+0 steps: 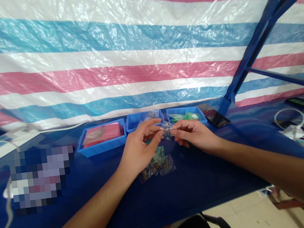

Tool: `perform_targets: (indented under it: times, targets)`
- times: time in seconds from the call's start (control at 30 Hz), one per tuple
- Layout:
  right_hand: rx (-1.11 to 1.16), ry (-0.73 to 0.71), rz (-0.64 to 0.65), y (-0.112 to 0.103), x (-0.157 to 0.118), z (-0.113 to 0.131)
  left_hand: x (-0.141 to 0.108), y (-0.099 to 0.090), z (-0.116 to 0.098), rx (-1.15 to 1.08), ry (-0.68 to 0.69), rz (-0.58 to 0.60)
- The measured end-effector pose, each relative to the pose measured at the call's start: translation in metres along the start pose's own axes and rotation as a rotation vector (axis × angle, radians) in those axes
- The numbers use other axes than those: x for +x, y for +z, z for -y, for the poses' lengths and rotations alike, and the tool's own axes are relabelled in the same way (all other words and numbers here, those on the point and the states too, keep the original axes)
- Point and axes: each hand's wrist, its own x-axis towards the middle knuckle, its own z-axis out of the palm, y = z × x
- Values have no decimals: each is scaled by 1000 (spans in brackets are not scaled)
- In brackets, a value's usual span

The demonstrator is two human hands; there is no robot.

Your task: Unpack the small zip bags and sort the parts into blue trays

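Note:
Between my two hands is a small clear plastic bag (pixel 166 131), pinched at its left side by my left hand (pixel 142 142) and at its right side by my right hand (pixel 192 133). What the bag contains is too small to make out. Just below my left hand, a pile of small clear bags (pixel 158 163) with greenish and gold-coloured bits inside lies on the dark blue table (pixel 199 185). Behind my hands stands a blue bin (pixel 132 119) with clear bags in it, partly covered by my left fingers.
A blue bin (pixel 103 147) with red packets stands left; another blue bin (pixel 203 117) with green packets stands right. Beside it lies a dark phone (pixel 217 118). White cables run along the left. A striped plastic sheet (pixel 125 73) hangs behind, with a blue metal frame (pixel 254 42) at right.

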Motion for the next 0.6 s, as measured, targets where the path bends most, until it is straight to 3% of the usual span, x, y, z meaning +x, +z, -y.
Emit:
perform_targets:
  times: [0.27, 0.6]
  targets:
    - [-88, -59, 61, 0, -1, -4, 2, -2, -6, 63, 0, 0]
    - [-120, -85, 24, 1, -2, -2, 9, -16, 1, 119, 65, -269]
